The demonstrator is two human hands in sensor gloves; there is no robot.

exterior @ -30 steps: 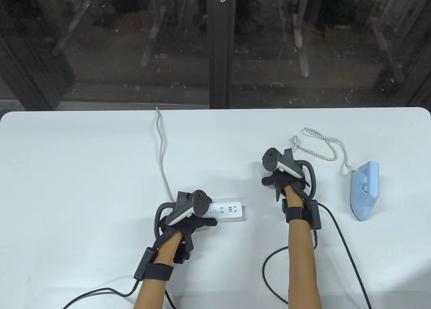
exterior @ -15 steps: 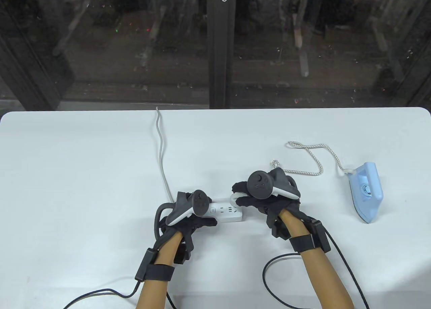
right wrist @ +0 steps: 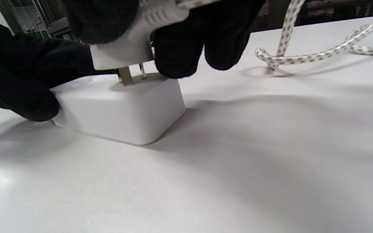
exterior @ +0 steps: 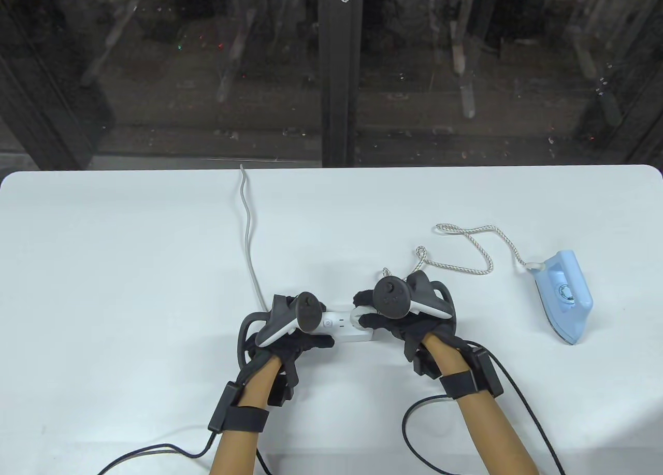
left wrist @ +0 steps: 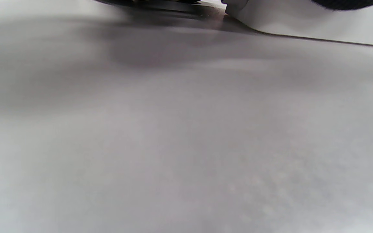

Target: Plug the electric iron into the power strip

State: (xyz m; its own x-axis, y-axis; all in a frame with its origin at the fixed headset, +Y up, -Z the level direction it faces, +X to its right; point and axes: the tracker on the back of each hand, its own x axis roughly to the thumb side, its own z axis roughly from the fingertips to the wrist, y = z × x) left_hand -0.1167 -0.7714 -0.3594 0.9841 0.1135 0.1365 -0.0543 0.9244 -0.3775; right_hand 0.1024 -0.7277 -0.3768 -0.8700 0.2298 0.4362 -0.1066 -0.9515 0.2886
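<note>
Change since earlier frames: right hand (exterior: 401,317) has travelled left from near the iron to the power strip, carrying the plug; the braided cord has trailed after it, and the iron has shifted slightly and turned.

Item 1, nearest: left hand (exterior: 290,335), gloved, fingers resting on the left end of the power strip (exterior: 344,327) and pressing it to the desk (exterior: 129,247). How its fingers curl cannot be told; the left wrist view shows only blurred desk surface and a white edge of the strip.

Item 2: power strip, white, long axis running left to right, lying flat near the desk's front centre. Its grey cable (exterior: 250,236) leads from the left end away to the far edge.

Item 3: right hand, fingers closed around the white plug (right wrist: 131,42) over the strip's right end. In the right wrist view the plug points straight down, metal prongs touching the strip's top face, a length of prong exposed; not fully seated.

Item 4: braided cord (exterior: 469,252), white with brown flecks, looping from the plug rightward and away to the iron's heel.

Item 5: electric iron (exterior: 562,296), pale blue, on the desk well right of the strip; long axis diagonal, heel to the far left, pointed tip toward the near right.

Item 6: desk, white, smooth, rounded far corners.

Item 7, farthest: dark glass panels with a black upright post (exterior: 339,71) behind the desk; a white cord loop hangs at top centre.
</note>
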